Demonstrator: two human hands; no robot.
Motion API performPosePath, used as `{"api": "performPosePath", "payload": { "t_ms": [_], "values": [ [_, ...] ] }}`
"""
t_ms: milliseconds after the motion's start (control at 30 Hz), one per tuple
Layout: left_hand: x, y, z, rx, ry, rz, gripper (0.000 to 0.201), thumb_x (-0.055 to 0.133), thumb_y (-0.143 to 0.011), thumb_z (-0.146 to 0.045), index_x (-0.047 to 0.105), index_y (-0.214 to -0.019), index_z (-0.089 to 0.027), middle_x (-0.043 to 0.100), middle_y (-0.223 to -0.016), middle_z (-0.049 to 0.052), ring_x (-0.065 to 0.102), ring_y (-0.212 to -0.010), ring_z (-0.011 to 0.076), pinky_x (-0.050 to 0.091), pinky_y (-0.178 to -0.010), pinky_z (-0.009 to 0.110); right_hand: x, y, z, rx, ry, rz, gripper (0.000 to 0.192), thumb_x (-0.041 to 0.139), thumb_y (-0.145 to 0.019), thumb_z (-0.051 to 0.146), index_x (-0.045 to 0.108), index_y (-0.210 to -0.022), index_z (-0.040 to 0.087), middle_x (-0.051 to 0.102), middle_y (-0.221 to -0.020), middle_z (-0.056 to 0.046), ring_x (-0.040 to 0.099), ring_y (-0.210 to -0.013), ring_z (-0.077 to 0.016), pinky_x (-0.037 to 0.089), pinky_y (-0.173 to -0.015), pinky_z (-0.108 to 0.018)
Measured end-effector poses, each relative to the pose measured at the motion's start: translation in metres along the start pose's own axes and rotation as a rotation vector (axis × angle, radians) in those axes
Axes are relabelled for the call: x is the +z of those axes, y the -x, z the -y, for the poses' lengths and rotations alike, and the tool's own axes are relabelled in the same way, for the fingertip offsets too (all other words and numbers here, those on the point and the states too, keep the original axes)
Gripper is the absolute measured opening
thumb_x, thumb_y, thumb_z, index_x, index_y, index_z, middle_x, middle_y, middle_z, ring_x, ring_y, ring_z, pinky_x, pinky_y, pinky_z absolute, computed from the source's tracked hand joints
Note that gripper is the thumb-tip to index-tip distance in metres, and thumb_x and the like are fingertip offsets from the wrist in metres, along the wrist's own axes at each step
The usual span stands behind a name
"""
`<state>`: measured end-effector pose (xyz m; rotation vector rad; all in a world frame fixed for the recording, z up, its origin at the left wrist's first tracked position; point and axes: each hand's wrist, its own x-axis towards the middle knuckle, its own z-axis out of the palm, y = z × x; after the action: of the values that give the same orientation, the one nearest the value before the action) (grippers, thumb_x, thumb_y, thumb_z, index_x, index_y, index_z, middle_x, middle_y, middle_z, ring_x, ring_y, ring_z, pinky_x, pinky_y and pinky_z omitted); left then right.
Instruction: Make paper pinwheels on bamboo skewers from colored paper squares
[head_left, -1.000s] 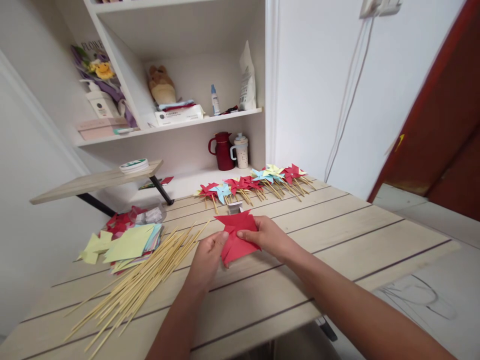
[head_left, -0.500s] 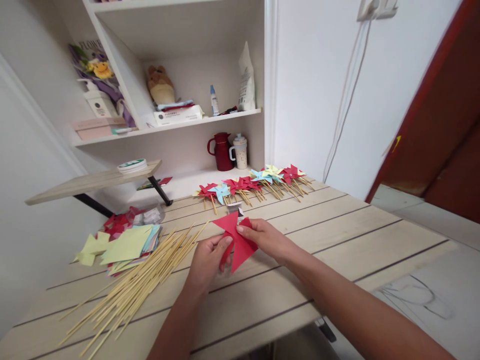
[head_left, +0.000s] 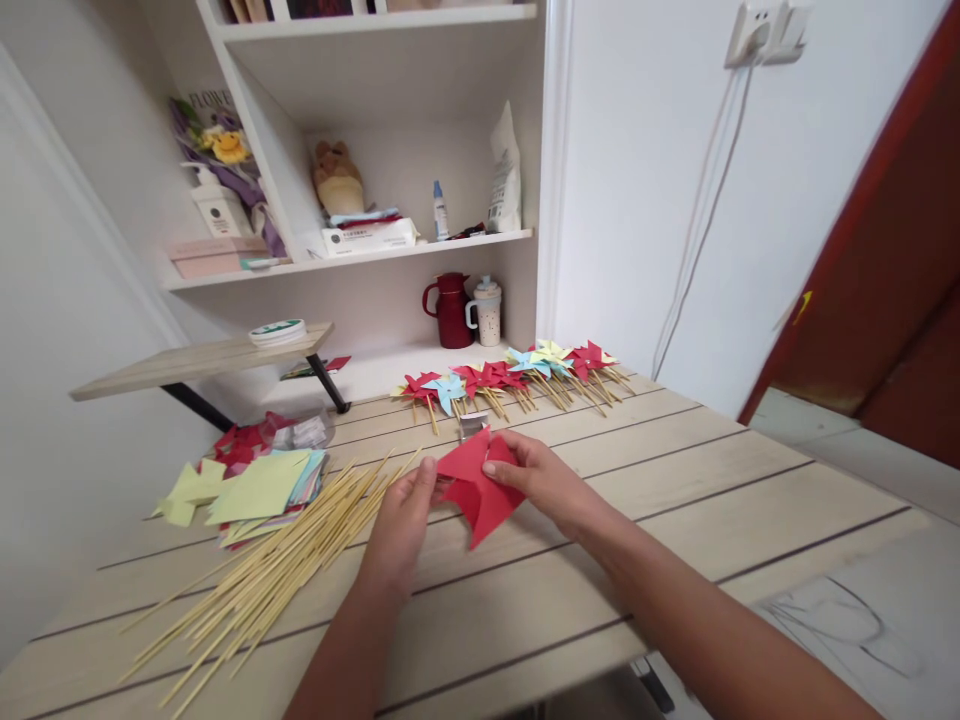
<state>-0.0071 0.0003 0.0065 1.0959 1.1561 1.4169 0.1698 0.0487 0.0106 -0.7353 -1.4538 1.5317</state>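
Both of my hands hold a red paper square (head_left: 480,492) with cut, folded corners just above the wooden table (head_left: 675,500). My left hand (head_left: 405,515) pinches its left edge. The fingers of my right hand (head_left: 536,475) press a flap at the paper's middle. A small metal clip-like object (head_left: 472,425) lies just behind the paper.
A pile of bamboo sticks (head_left: 277,570) lies to the left, beside a stack of coloured paper squares (head_left: 255,490). A row of finished pinwheels (head_left: 517,375) lines the table's far edge. Shelves hold a red jug (head_left: 450,310) and a mug (head_left: 487,310).
The red paper has been turned and refolded between my hands, another corner brought toward the middle. The camera has tilted slightly, so the scene sits lower in view.
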Motion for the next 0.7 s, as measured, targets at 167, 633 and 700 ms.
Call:
{"api": "performPosePath", "payload": {
  "t_ms": [167,633,700],
  "values": [
    [-0.0010,0.0043,-0.0039,-0.071,0.185,0.161,0.055,0.059,-0.086,-0.061,0.071,-0.114,-0.015,0.073,-0.112,0.015,0.067,-0.102,0.0265,0.051,-0.087,0.037,0.0023,-0.0001,-0.0002,0.052,-0.173,0.010,0.029,0.078,-0.075,0.035,0.066,-0.096,0.019,0.072,-0.090,-0.002,0.064,-0.074,-0.0149,0.048,-0.070,-0.026],
    [0.0007,0.0062,0.0036,-0.269,0.404,0.261,0.023,0.070,-0.086,-0.024,0.071,-0.106,-0.013,0.073,-0.111,0.013,0.068,-0.104,0.0234,0.050,-0.096,0.037,0.0094,0.0016,-0.0038,-0.306,0.572,-0.132,0.034,0.062,-0.084,0.021,0.060,-0.117,0.026,0.072,-0.102,-0.003,0.066,-0.084,-0.0207,0.050,-0.078,-0.035],
    [-0.0005,0.0042,0.0059,-0.291,0.419,0.196,0.020,0.071,-0.084,-0.019,0.070,-0.103,-0.012,0.074,-0.109,0.013,0.069,-0.099,0.0218,0.052,-0.093,0.036,0.0091,0.0007,-0.0058,-0.370,0.652,-0.152,0.038,0.062,-0.084,0.020,0.059,-0.121,0.027,0.071,-0.109,-0.004,0.065,-0.091,-0.0220,0.050,-0.084,-0.038]
  ]
}}
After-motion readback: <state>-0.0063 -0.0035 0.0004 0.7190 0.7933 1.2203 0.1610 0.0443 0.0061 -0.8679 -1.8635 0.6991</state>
